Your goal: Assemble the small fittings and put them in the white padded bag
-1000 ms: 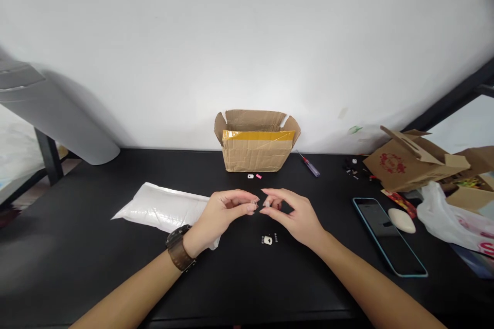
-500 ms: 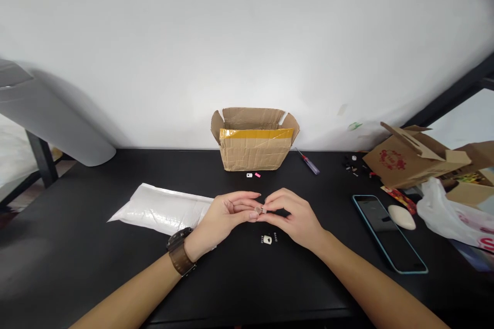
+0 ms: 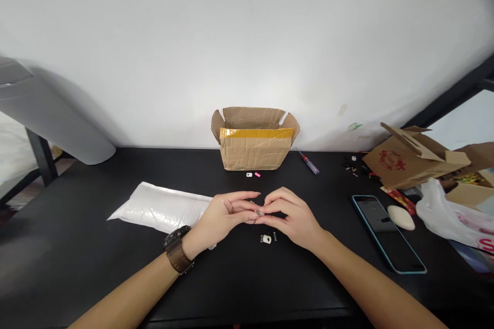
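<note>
Both hands meet over the black table, pinching a tiny translucent piece [image 3: 260, 212] whose kind I cannot make out. My left hand [image 3: 227, 214], with a watch [image 3: 178, 249] on its wrist, holds the piece between thumb and fingers from the left. From the right, the thumb and fingertips of my right hand [image 3: 291, 216] close on it. Just below them lies a small white part [image 3: 266, 239] with a dark mark, with small pale-lettered pieces on both sides. A white padded mailer [image 3: 162, 208] rests partly behind my left hand.
An open cardboard box [image 3: 257, 150] stands against the wall, with a small white piece [image 3: 249, 175] and a pink piece [image 3: 257, 175] before it. A screwdriver [image 3: 310, 164] lies to its right. Further right are a phone [image 3: 389, 234], a computer mouse [image 3: 401, 217] and another box [image 3: 405, 159].
My fingertips have shifted slightly around the tiny piece, and the right fingers have drawn a little closer to the left. Everything on the table stays put.
</note>
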A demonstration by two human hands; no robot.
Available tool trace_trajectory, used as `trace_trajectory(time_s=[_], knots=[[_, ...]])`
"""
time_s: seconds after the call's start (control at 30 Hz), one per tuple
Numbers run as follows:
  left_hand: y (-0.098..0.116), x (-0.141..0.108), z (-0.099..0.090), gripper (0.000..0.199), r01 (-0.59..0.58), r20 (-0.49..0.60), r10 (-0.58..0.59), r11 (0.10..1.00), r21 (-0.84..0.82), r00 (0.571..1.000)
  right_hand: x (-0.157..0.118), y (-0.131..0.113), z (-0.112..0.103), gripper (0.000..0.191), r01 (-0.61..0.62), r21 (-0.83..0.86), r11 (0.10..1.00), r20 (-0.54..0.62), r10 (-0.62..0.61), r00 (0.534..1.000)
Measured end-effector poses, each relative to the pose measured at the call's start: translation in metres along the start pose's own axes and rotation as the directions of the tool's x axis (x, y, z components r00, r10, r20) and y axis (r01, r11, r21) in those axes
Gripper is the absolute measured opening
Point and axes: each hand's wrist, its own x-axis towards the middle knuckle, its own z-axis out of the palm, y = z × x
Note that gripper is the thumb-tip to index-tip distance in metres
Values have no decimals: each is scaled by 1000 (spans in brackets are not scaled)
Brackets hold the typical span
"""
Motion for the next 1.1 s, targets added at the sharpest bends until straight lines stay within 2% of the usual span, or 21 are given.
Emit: trace_trajectory(time_s=[0.53, 0.87, 1.1], knots=[[-1, -1, -1, 50, 34, 22, -33, 999, -38, 999, 0, 1, -2, 11, -13, 5, 1000, 80, 13, 997], [-1, -1, 0, 37, 96, 4, -96, 986, -133, 995, 0, -2, 2, 11, -22, 76, 997, 26, 20, 999], [-6, -2, 5, 33, 79, 7, -80, 968, -238, 997, -3, -2, 8, 14, -41, 132, 990, -59, 49, 997]])
